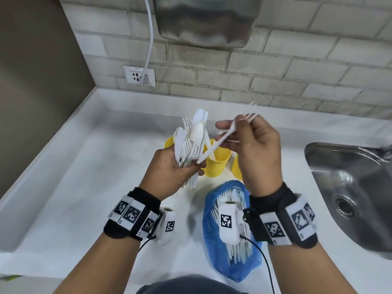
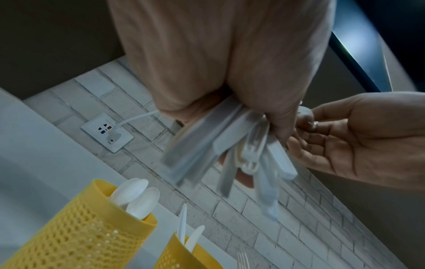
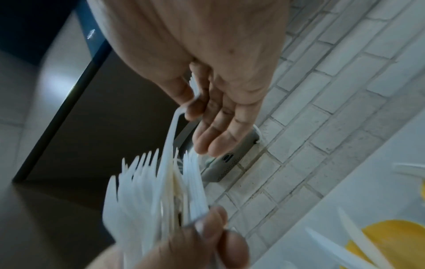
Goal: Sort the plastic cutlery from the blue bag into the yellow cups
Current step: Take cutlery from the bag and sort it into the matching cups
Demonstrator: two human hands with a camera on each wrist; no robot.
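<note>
gripping cutlery bundle in left hand | right hand pinching fork | above yellow cups

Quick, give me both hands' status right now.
Left hand: grips a mixed bundle of white plastic cutlery.
Right hand: pinches a single white plastic fork between thumb and fingers, drawing it from the bundle.

Right hand: pinches one white fork. Left hand: grips cutlery bundle. Yellow cup, lower right.
</note>
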